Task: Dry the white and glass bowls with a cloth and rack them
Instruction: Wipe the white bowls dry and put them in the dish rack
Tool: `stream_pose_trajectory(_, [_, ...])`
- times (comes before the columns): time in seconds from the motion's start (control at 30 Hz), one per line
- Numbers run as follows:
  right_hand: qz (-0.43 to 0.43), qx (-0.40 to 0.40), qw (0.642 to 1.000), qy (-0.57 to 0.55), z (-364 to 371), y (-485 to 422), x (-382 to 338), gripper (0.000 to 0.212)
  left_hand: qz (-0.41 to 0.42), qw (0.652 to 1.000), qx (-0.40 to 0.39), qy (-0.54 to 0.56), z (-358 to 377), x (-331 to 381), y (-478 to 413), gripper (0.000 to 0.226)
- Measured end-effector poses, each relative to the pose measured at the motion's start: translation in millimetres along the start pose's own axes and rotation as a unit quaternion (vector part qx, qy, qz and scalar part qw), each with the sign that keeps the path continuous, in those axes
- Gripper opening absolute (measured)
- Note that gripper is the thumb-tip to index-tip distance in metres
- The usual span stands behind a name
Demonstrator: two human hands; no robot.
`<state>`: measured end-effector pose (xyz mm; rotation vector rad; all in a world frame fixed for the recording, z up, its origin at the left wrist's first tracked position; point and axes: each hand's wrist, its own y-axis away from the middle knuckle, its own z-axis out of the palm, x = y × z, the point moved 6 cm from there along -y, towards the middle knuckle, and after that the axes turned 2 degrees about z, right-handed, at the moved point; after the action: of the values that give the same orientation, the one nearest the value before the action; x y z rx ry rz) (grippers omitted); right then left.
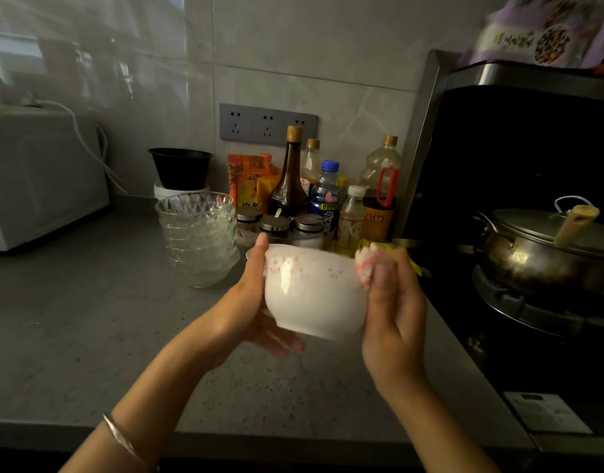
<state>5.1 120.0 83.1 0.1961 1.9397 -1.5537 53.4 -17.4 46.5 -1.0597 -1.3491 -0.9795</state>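
The white bowl [314, 291] was held up above the counter [89, 336], near the middle of the view, clamped between both hands. The left hand [249, 302] gripped it from nine o'clock, thumb hooked on the rim and fingers curled under the foot. The right hand [392, 312] pinched a bunched cloth [367, 266] against the rim at three o'clock.

Open counter spread from seven to nine o'clock of the bowl, ending at a straight front edge at six. At ten o'clock, close by, stood the stack of glass bowls [200, 233]. At twelve, a tight cluster of bottles [324, 196] and lidded jars [275, 225] blocked the back wall. At three o'clock the counter met the stove, where a lidded metal pot [546, 257] sat on the burner.

The bowl was smooth, glossy and round-bellied on a narrow foot, with faint speckles near its rim. The cloth looked nubbly, white with pink and a yellow part. The glass bowls were clear and facet-cut. The counter was matt grey, flecked stone.
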Motion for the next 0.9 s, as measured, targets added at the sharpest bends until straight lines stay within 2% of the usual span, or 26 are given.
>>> stream_pose_trajectory(0.03, [-0.035, -0.028, 0.998, 0.037, -0.7, -0.5, -0.5, 0.021, -0.051, 0.996, -0.059, 0.030, 2.7, -9.0, 0.0, 0.078])
stream_pose_trajectory(0.07, [-0.062, -0.060, 0.994, 0.068, -0.5, 0.5, 0.2, 0.021, -0.093, 0.987, -0.106, 0.075, 5.9, -13.7, 2.5, 0.077])
stream_pose_trajectory(0.13, [-0.085, -0.110, 0.985, 0.106, -0.6, 5.1, 2.1, 0.025, -0.132, 0.967, -0.146, 0.163, 10.0, -16.5, 7.7, 0.060])
stream_pose_trajectory(0.2, [-0.042, -0.130, 0.989, 0.064, -2.2, 6.9, 4.5, 0.029, -0.117, 0.964, -0.121, 0.207, 7.9, -17.4, 6.9, 0.046])
stream_pose_trajectory(0.27, [0.032, -0.127, 0.991, -0.018, -5.2, 1.9, 5.8, 0.033, -0.059, 0.982, -0.071, 0.167, 4.2, -20.3, 3.5, 0.041])
stream_pose_trajectory(0.3, [0.045, -0.136, 0.990, -0.012, -5.2, -2.5, 4.6, 0.037, -0.026, 0.989, -0.043, 0.138, 4.3, -19.6, 3.9, 0.037])
stream_pose_trajectory(0.33, [0.033, -0.163, 0.984, 0.057, -3.1, -7.3, 2.6, 0.039, 0.009, 0.993, -0.016, 0.116, 5.2, -17.9, 4.8, 0.033])
stream_pose_trajectory(0.37, [0.002, -0.211, 0.964, 0.163, 1.7, -9.0, 1.7, 0.043, 0.041, 0.994, 0.012, 0.104, 6.2, -15.1, 6.2, 0.030])
stream_pose_trajectory(0.43, [-0.068, -0.301, 0.886, 0.347, 10.0, -3.4, 7.1, 0.055, 0.098, 0.989, 0.043, 0.098, 8.8, -7.9, 9.5, 0.024])
stream_pose_trajectory(0.47, [-0.080, -0.337, 0.859, 0.377, 12.7, -0.4, 9.7, 0.059, 0.114, 0.985, 0.063, 0.110, 8.2, -5.1, 10.0, 0.023])
stream_pose_trajectory(0.57, [-0.123, -0.402, 0.832, 0.363, 13.1, 6.6, 1.6, 0.057, 0.134, 0.977, 0.084, 0.145, 8.3, -3.2, 11.8, 0.028])
stream_pose_trajectory(0.6, [-0.147, -0.417, 0.812, 0.381, 10.9, 7.7, -0.5, 0.055, 0.132, 0.976, 0.095, 0.146, 6.6, -5.9, 11.4, 0.027])
stream_pose_trajectory(0.7, [-0.198, -0.460, 0.708, 0.497, 3.9, 10.9, 7.3, 0.064, 0.161, 0.969, 0.138, 0.129, 2.6, -5.2, 12.0, 0.021])
stream_pose_trajectory(0.77, [-0.199, -0.454, 0.672, 0.550, 3.8, 16.8, 12.9, 0.069, 0.201, 0.962, 0.159, 0.096, 5.1, -0.2, 12.7, 0.027])
stream_pose_trajectory(0.8, [-0.183, -0.446, 0.675, 0.559, 5.9, 21.2, 11.5, 0.071, 0.218, 0.957, 0.171, 0.086, 6.6, 0.9, 12.7, 0.028])
stream_pose_trajectory(0.83, [-0.162, -0.430, 0.693, 0.556, 10.0, 25.6, 6.6, 0.073, 0.230, 0.951, 0.187, 0.085, 7.8, 2.2, 13.3, 0.029])
stream_pose_trajectory(0.9, [-0.086, -0.416, 0.753, 0.503, 20.6, 35.6, -5.7, 0.075, 0.244, 0.940, 0.220, 0.090, 9.8, -1.1, 13.6, 0.027])
